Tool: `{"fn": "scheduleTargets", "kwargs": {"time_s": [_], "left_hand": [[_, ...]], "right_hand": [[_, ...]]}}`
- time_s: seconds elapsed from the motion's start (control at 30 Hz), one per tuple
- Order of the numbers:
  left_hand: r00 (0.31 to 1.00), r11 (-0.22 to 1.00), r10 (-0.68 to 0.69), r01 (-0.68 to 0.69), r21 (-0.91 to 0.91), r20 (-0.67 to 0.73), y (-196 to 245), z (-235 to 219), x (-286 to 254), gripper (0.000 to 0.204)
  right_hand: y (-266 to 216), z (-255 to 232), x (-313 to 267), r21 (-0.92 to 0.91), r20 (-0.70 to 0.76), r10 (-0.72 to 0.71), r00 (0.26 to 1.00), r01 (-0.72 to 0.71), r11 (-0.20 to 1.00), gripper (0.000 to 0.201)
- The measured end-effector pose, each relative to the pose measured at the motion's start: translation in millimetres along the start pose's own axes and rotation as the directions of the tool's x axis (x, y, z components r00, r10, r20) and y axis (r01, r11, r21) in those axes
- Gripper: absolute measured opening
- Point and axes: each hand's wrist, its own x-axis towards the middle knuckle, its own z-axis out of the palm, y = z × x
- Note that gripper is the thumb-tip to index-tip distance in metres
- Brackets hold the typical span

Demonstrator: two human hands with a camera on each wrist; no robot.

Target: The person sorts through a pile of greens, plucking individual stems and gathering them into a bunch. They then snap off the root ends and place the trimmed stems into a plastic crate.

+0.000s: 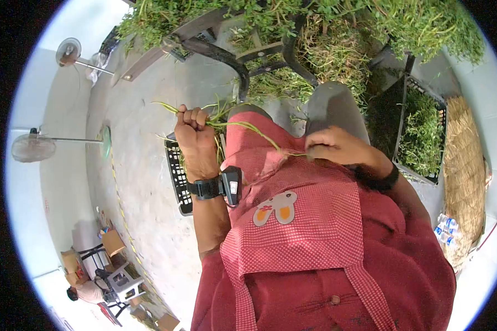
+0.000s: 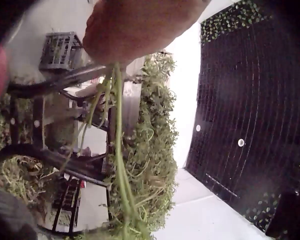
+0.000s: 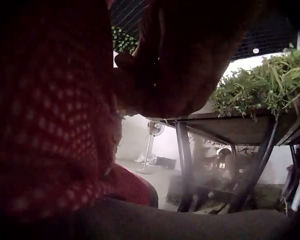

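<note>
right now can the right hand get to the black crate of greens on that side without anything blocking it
Probably yes. The right hand rests on the lap, pinching the root end of the green stems, and the black crate sits just beyond that forearm with nothing visible between. It would likely need to let go of the stems first.

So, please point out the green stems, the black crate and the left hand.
green stems (image 1: 234, 124), head view, mid-length of the bunch.
black crate (image 1: 178, 176), head view, its side wall.
left hand (image 1: 193, 129), head view, the knuckles.

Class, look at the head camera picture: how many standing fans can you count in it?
2. One standing fan is at the upper left beside the wall; the second standing fan is lower on the left edge. Others may be hidden outside the view.
</note>
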Motion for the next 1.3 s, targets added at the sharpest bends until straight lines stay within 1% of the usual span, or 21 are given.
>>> {"fn": "scheduleTargets", "kwargs": {"time_s": [0.07, 0.1, 0.2, 0.23, 0.27, 0.33, 0.4, 0.5, 0.57, 0.67, 0.8, 0.9, 0.97, 1.0, 1.07, 1.1, 1.17, 1.2, 1.23, 1.27, 1.3], "left_hand": [[0.997, 0.997, -0.012, 0.006, -0.073, -0.081, 2, 5, 2, 0.018], [0.996, 0.989, -0.071, 0.078, -0.129, 0.061, -1, 2, -1, 0.018], [0.997, 0.998, -0.062, 0.063, 0.021, -0.044, -17, 13, -6, 0.023], [0.996, 0.996, -0.084, 0.084, -0.020, -0.036, -20, 15, -9, 0.022], [0.996, 0.997, -0.081, 0.080, -0.024, -0.029, -24, 18, -11, 0.022], [0.990, 0.988, -0.143, 0.143, -0.055, 0.006, -32, 25, -17, 0.022], [0.985, 0.986, -0.158, 0.161, -0.047, 0.064, -34, 25, -17, 0.022], [0.976, 0.981, -0.189, 0.193, -0.029, 0.106, -40, 38, -24, 0.019], [0.968, 0.980, -0.195, 0.198, -0.002, 0.156, -42, 39, -25, 0.018], [0.974, 0.981, -0.186, 0.176, 0.082, 0.127, -50, 46, -31, 0.018], [0.971, 0.976, -0.203, 0.191, 0.108, 0.123, -59, 47, -34, 0.019], [0.975, 0.976, -0.200, 0.189, 0.110, 0.094, -60, 48, -38, 0.019], [0.982, 0.960, -0.188, 0.181, 0.214, 0.012, -63, 52, -37, 0.018], [0.977, 0.960, -0.206, 0.192, 0.205, 0.049, -66, 49, -34, 0.018], [0.979, 0.963, -0.156, 0.121, 0.242, 0.129, -62, 26, -29, 0.018], [0.974, 0.962, -0.170, 0.131, 0.238, 0.148, -57, 19, -26, 0.018], [0.921, 0.976, -0.215, 0.189, 0.110, 0.326, -42, 6, -16, 0.016], [0.913, 0.975, -0.219, 0.194, 0.106, 0.344, -35, -3, -10, 0.016], [0.911, 0.977, -0.211, 0.182, 0.113, 0.356, -30, -14, -5, 0.016], [0.907, 0.978, -0.204, 0.170, 0.121, 0.368, -24, -20, -3, 0.016], [0.901, 0.978, -0.206, 0.174, 0.117, 0.383, -19, -24, -4, 0.016]], "right_hand": [[3, -5, -6, 0.304, -0.059, 0.211, 0.976, -0.183, 0.935, 0.022], [1, -6, -4, 0.299, -0.056, 0.202, 0.978, -0.177, 0.938, 0.022], [-11, -13, -3, 0.693, -0.079, 0.278, 0.957, -0.148, 0.705, 0.016], [-13, -12, 2, 0.783, -0.033, 0.207, 0.978, -0.104, 0.614, 0.014], [-18, -11, 5, 0.778, -0.035, 0.202, 0.979, -0.100, 0.620, 0.014], [-35, -7, 13, 0.887, -0.012, 0.135, 0.991, -0.052, 0.459, 0.015], [-27, -2, 25, 0.864, 0.002, 0.117, 0.993, -0.061, 0.500, 0.016], [-18, 7, 37, 0.907, -0.040, 0.147, 0.988, -0.025, 0.419, 0.017], [-18, 11, 40, 0.957, -0.034, 0.294, 0.955, -0.054, 0.284, 0.019], [-15, 18, 47, 0.967, -0.122, 0.272, 0.955, 0.052, 0.250, 0.020], [-9, 17, 51, 0.970, -0.058, 0.236, 0.970, -0.001, 0.243, 0.022], [-11, 24, 59, 0.933, 0.001, 0.284, 0.959, -0.103, 0.345, 0.024], [-11, 23, 59, 0.841, 0.018, 0.262, 0.965, -0.156, 0.518, 0.022], [-16, 19, 58, 0.830, -0.019, 0.270, 0.963, -0.135, 0.541, 0.022], [-33, 17, 50, 0.475, 0.015, 0.054, 0.998, -0.055, 0.878, 0.020], [-40, 13, 43, 0.466, -0.005, 0.062, 0.998, -0.052, 0.883, 0.020], [-52, 4, 33, 0.360, 0.127, -0.029, 0.991, -0.019, 0.933, 0.020], [-44, -1, 28, 0.347, 0.114, -0.025, 0.993, -0.016, 0.938, 0.020], [-25, -8, 17, 0.505, -0.037, 0.110, 0.993, -0.076, 0.860, 0.021], [-5, -17, 5, 0.655, -0.164, 0.261, 0.951, -0.093, 0.750, 0.021], [11, -31, -8, 0.647, -0.292, 0.325, 0.899, -0.064, 0.760, 0.018]]}}
